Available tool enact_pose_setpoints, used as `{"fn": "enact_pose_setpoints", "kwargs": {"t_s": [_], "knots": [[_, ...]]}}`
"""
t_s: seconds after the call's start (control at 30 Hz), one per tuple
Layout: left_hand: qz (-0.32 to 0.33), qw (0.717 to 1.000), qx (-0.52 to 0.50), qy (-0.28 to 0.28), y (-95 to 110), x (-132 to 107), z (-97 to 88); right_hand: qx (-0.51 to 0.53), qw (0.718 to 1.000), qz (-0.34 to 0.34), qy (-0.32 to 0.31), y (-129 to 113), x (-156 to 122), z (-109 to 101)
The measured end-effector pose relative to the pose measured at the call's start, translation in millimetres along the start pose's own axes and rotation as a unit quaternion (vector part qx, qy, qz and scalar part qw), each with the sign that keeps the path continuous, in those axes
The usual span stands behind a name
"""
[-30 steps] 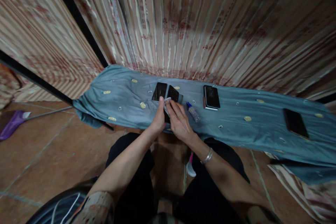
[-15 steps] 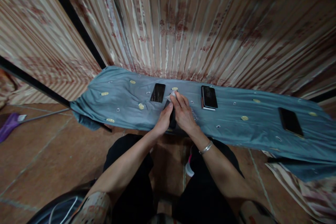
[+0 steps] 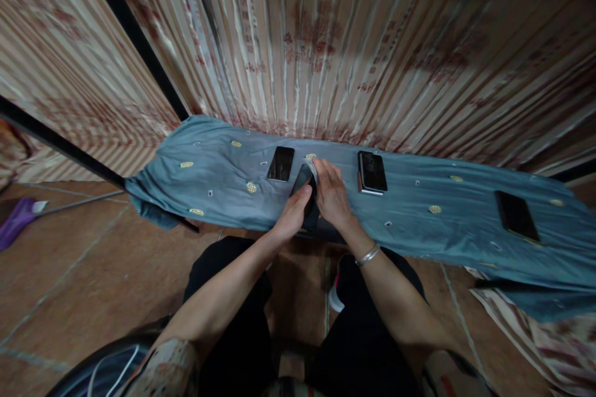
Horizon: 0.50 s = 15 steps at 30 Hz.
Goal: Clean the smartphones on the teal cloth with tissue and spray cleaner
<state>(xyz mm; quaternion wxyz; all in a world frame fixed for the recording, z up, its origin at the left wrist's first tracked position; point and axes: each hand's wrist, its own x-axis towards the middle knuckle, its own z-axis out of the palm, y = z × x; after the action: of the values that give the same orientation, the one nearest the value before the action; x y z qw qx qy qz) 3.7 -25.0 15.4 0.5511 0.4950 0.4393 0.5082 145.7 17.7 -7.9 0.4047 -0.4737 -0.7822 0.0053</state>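
Observation:
My left hand (image 3: 295,209) is closed around a dark phone (image 3: 303,177), its thumb lying across the phone's face. The phone is held tilted above the near part of the cloth-covered bench. My right hand (image 3: 331,191) is closed at the phone's right side, pressing a pale wipe (image 3: 309,163) against its upper edge; most of the wipe is hidden under the fingers. A silver bangle circles my right wrist. Just beyond my left hand a black phone (image 3: 280,164) lies flat. To the right of my right hand sits a stack of phones (image 3: 372,172).
Blue patterned cloth (image 3: 223,189) covers the long bench. Farther right lies another dark phone (image 3: 516,216). Striped curtains (image 3: 316,62) hang behind, and black poles (image 3: 139,43) stand at the left. A purple broom or dustpan (image 3: 16,220) rests on the tiled floor.
The phone has been tilted, so more of its face shows. My right hand has shifted from the top of the phone to its right side, with the wipe now mostly covered.

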Motion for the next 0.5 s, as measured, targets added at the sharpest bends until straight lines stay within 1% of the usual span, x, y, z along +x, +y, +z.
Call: {"fn": "enact_pose_setpoints", "kwargs": {"t_s": [0.1, 0.17, 0.3, 0.4, 0.5], "knots": [[-0.003, 1.000, -0.025, -0.017, 1.1, -0.4, 0.8, 0.006, 1.000, 0.008, -0.004, 3.3, 1.0, 0.0], [-0.017, 0.999, -0.046, -0.022, 3.6, -1.3, 1.2, 0.011, 1.000, 0.021, -0.008, 6.3, 1.4, -0.4], [-0.045, 0.995, -0.083, -0.003, 9.6, -3.0, 2.3, 0.021, 0.998, 0.051, -0.011, 12.7, 0.1, 1.1], [-0.068, 0.991, -0.114, -0.007, 12.1, -3.5, 3.1, 0.021, 0.996, 0.081, 0.001, 15.7, -2.7, 4.5], [-0.076, 0.990, -0.115, 0.001, 11.9, -3.1, 3.0, 0.016, 0.995, 0.099, 0.003, 15.8, -5.3, 7.3]]}}
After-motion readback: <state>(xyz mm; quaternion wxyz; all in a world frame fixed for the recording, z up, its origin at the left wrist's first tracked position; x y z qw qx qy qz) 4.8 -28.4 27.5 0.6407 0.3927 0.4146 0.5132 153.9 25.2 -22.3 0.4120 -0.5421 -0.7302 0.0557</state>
